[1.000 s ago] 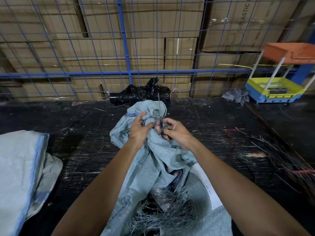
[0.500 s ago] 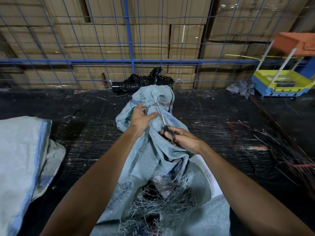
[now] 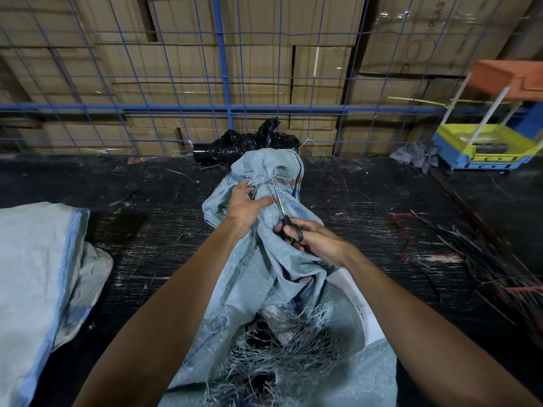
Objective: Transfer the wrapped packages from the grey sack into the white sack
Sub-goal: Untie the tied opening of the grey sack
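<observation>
1. The right hand [image 3: 316, 240] curls its fingers through the black scissors [image 3: 286, 221]; the left hand [image 3: 245, 205] pinches the tied neck of the grey sack [image 3: 258, 268].
2. The sack lies on the black table [image 3: 352, 201].
3. A carton [image 3: 435, 33] reads "PLAST", cut off; the sack's contents are hidden.

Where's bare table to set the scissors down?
Bare black table between the folded sack at left and the grey sack. Another strip right of the grey sack, before the cut straps. Far right is crowded: straps, rag, yellow tray.
</observation>
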Demonstrator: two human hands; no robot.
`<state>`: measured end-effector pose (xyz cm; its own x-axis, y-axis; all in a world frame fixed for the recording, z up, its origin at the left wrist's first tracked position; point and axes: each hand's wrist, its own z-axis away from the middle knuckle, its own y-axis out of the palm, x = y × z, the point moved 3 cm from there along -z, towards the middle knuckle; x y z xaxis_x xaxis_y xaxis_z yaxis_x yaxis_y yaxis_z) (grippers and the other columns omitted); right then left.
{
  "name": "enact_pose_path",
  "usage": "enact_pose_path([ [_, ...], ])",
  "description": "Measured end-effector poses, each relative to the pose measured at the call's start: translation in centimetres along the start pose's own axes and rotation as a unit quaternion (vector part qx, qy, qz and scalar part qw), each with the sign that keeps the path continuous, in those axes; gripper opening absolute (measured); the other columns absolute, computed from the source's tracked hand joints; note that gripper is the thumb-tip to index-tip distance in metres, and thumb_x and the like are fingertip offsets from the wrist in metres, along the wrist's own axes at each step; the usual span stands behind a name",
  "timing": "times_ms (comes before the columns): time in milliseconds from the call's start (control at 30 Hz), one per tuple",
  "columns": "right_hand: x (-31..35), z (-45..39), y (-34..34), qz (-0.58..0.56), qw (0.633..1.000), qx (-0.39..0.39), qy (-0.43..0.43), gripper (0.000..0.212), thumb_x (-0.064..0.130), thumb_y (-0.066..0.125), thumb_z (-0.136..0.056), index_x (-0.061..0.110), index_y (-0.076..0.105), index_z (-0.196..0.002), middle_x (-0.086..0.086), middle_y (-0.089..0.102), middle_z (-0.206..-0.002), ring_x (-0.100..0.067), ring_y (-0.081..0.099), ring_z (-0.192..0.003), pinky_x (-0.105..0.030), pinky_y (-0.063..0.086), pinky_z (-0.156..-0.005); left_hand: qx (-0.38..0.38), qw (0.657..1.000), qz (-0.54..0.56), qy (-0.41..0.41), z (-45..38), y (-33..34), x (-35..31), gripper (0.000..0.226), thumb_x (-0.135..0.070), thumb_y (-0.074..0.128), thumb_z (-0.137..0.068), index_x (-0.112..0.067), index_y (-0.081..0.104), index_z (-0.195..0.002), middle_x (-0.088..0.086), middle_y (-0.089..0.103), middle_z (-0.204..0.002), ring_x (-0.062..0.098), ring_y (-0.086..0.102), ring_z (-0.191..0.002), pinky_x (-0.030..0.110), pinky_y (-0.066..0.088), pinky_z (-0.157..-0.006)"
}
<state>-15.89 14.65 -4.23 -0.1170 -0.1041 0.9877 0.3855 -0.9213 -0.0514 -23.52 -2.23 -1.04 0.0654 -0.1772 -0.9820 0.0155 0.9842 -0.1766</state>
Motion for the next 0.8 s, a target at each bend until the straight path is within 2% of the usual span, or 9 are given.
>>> enact_pose_path([
  [67, 0.5, 0.0, -0.1, -0.013, 1.0, 0.004, -0.002, 0.051, 0.056, 0.072, -0.081, 0.02, 0.068, -0.116, -0.006, 0.059, -0.085, -0.025, 0.039, -0.071, -0.027, 0.033, -0.063, 0.014, 1.0, -0.002, 0.007, 0.2, 0.2, 0.1, 0.088, -0.012, 0.08, -0.081, -0.015, 0.028, -0.152, 0.011, 0.041, -0.15, 0.028, 0.041, -0.137, 0.033, 0.038, -0.107],
  [133, 1.0, 0.1, -0.2, -0.029, 0.999, 0.013, -0.009, 0.044, 0.051, 0.069, -0.085, 0.019, 0.069, -0.115, -0.001, 0.057, -0.08, -0.014, 0.036, -0.061, -0.023, 0.029, -0.057, 0.025, 1.0, -0.005, 0.012, 0.4, 0.2, 0.0, 0.088, -0.012, 0.079, -0.081, -0.016, 0.028, -0.152, 0.011, 0.041, -0.15, 0.028, 0.041, -0.137, 0.034, 0.038, -0.109],
  [200, 1.3, 0.2, -0.2, -0.038, 0.999, 0.015, -0.018, 0.038, 0.046, 0.065, -0.089, 0.019, 0.068, -0.116, 0.0, 0.056, -0.079, -0.01, 0.034, -0.059, -0.022, 0.027, -0.056, 0.034, 0.999, -0.007, 0.018, 0.6, 0.2, -0.1, 0.087, -0.013, 0.079, -0.081, -0.016, 0.028, -0.152, 0.01, 0.041, -0.15, 0.027, 0.041, -0.137, 0.035, 0.038, -0.109],
  [300, 1.3, 0.0, -0.4, -0.051, 0.998, 0.002, -0.03, 0.036, 0.045, 0.065, -0.09, 0.02, 0.067, -0.116, 0.001, 0.053, -0.08, -0.009, 0.032, -0.06, -0.022, 0.025, -0.056, 0.047, 0.999, -0.011, 0.025, 0.9, 0.3, -0.5, 0.079, -0.013, 0.08, -0.082, -0.012, 0.036, -0.148, 0.007, 0.048, -0.143, 0.022, 0.043, -0.134, 0.027, 0.039, -0.103],
  [400, 1.4, -0.2, -0.4, -0.055, 0.998, -0.003, -0.033, 0.041, 0.049, 0.069, -0.086, 0.021, 0.067, -0.116, 0.002, 0.053, -0.08, -0.008, 0.031, -0.059, -0.021, 0.025, -0.055, 0.068, 0.997, -0.021, 0.032, 0.6, 0.3, -0.6, 0.065, -0.016, 0.081, -0.081, -0.01, 0.049, -0.138, -0.004, 0.058, -0.119, 0.011, 0.053, -0.119, 0.022, 0.045, -0.094],
  [467, 1.4, -0.3, -0.6, -0.071, 0.997, -0.01, -0.039, 0.043, 0.051, 0.073, -0.082, 0.021, 0.069, -0.113, 0.003, 0.054, -0.079, -0.008, 0.03, -0.057, -0.02, 0.025, -0.054, 0.083, 0.995, -0.029, 0.036, 0.6, 0.4, -0.7, 0.059, -0.015, 0.079, -0.082, -0.009, 0.053, -0.135, -0.006, 0.058, -0.114, 0.005, 0.056, -0.108, 0.017, 0.045, -0.087],
  [567, 1.3, -0.3, -0.8, -0.095, 0.994, -0.023, -0.047, 0.042, 0.044, 0.075, -0.08, 0.016, 0.071, -0.11, 0.0, 0.056, -0.076, -0.006, 0.029, -0.055, -0.016, 0.027, -0.051, 0.089, 0.995, -0.044, 0.033, 0.4, 0.5, -0.5, 0.061, -0.017, 0.08, -0.082, -0.009, 0.054, -0.135, -0.004, 0.058, -0.123, 0.007, 0.051, -0.116, 0.022, 0.043, -0.097],
  [667, 1.1, -0.3, -0.8, -0.086, 0.995, -0.034, -0.039, 0.038, 0.034, 0.069, -0.089, 0.009, 0.067, -0.117, -0.002, 0.056, -0.076, -0.004, 0.032, -0.052, -0.011, 0.03, -0.048, 0.088, 0.995, -0.046, 0.031, 0.3, 0.5, 0.0, 0.072, -0.027, 0.085, -0.076, -0.01, 0.053, -0.138, 0.002, 0.058, -0.136, 0.012, 0.049, -0.129, 0.035, 0.041, -0.111],
  [800, 1.0, -0.3, -0.9, -0.07, 0.996, -0.048, -0.033, 0.038, 0.031, 0.067, -0.092, 0.007, 0.065, -0.122, -0.002, 0.056, -0.076, -0.003, 0.033, -0.049, -0.012, 0.031, -0.046, 0.091, 0.995, -0.041, 0.024, 0.3, 0.5, 0.1, 0.072, -0.024, 0.085, -0.076, -0.01, 0.052, -0.139, 0.002, 0.057, -0.135, 0.013, 0.049, -0.128, 0.036, 0.041, -0.111],
])
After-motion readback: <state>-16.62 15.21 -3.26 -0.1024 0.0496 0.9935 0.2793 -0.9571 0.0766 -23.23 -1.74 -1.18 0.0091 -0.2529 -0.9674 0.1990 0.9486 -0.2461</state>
